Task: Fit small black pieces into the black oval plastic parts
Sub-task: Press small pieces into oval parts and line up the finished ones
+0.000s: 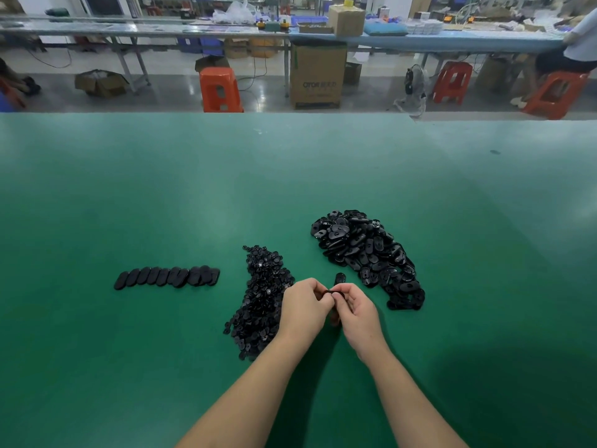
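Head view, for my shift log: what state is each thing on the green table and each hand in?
Left hand: pinching a black piece.
Right hand: pinching the same black piece.
Pile of small pieces: loose heap.
Pile of oval parts: loose heap.
Row of oval parts: lined up, overlapping.
Single oval part: lying alone beyond the hands.

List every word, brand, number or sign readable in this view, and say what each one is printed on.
"QTOR", in grey print on the big cardboard box that stands on the floor beyond the green table; smaller marks beside and under it are too blurred to read.
Cardboard box on the far bench: no print can be made out.
Nothing readable shows on the black oval parts, the small black pieces or elsewhere.
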`<action>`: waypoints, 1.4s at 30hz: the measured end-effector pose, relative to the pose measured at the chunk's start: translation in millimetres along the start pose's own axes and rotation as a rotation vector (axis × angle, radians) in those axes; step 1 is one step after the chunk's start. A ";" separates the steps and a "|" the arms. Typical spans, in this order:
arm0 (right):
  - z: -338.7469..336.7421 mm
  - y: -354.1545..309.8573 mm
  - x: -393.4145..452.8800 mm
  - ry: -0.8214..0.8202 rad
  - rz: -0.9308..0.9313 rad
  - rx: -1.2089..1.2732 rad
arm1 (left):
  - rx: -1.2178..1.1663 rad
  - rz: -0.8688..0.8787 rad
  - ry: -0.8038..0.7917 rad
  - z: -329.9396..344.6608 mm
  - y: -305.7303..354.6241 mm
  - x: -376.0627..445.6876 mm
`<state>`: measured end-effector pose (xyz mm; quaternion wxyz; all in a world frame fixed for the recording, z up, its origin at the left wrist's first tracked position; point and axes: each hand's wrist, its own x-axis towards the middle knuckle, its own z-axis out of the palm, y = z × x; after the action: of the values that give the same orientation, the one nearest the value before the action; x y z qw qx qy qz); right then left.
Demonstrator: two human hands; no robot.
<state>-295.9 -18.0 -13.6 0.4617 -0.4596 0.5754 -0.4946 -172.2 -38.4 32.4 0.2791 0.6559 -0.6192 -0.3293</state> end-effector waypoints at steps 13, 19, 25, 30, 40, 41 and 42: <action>1.2 2.9 2.2 -0.004 -0.002 -0.082 | 0.125 0.236 0.004 1.7 -16.2 -2.9; 0.1 1.0 0.2 -0.009 0.003 -0.040 | 0.348 0.448 0.041 -5.8 -22.1 -2.7; 2.3 -1.9 -1.4 0.044 -0.002 -0.002 | 0.366 0.351 0.251 -47.4 -47.3 3.4; 3.3 -3.1 -5.4 0.061 -0.032 -0.130 | 0.273 -0.028 0.525 -120.5 -110.7 18.3; 13.1 -4.3 -5.8 0.192 -0.184 -0.721 | 0.218 -0.361 0.608 -174.7 -173.5 34.5; 14.1 -3.8 -5.6 0.182 -0.196 -0.769 | 0.215 -0.371 0.605 -174.5 -173.8 35.3; 14.8 -3.6 -5.8 0.168 -0.208 -0.809 | 0.214 -0.380 0.603 -173.7 -173.8 34.9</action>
<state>-280.2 -14.7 -10.8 0.1433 -0.6174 0.7092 -0.3088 72.6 -67.0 3.8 0.3128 0.8522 -0.4072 -0.1009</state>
